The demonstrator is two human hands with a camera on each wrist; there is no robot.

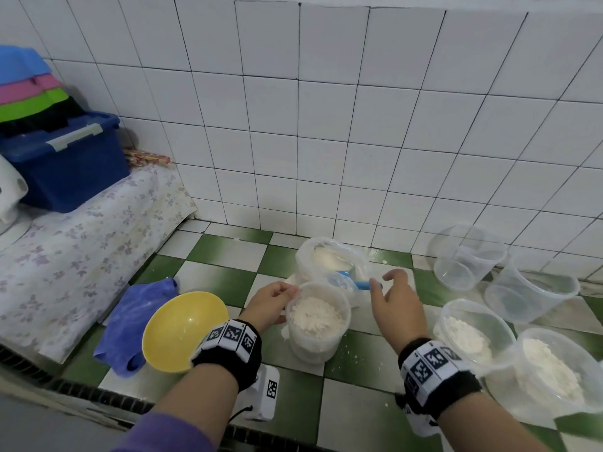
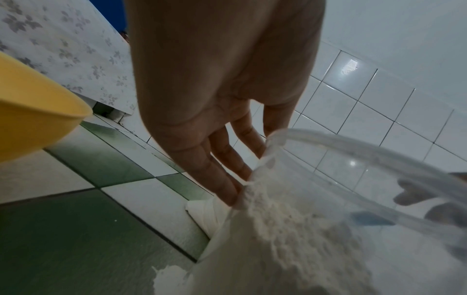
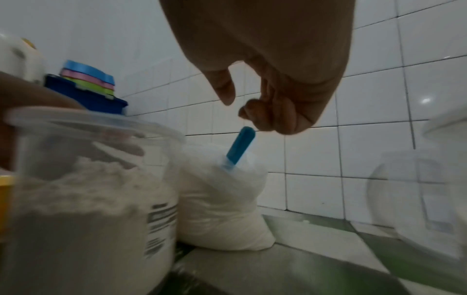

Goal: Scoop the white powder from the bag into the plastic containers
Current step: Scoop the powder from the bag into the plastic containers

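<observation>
A clear bag of white powder stands on the checked counter near the wall. A blue scoop sits in it, handle sticking out toward me. In front of it is a plastic container, mostly filled with powder. My left hand holds the container's left side, thumb on the rim and fingers down the wall. My right hand hovers just above the scoop handle, fingers loosely curled, holding nothing.
Two powder-filled containers sit at the right, with two empty ones behind them. A yellow bowl and blue cloth lie at the left. A blue storage box stands far left. Spilled powder dusts the tiles.
</observation>
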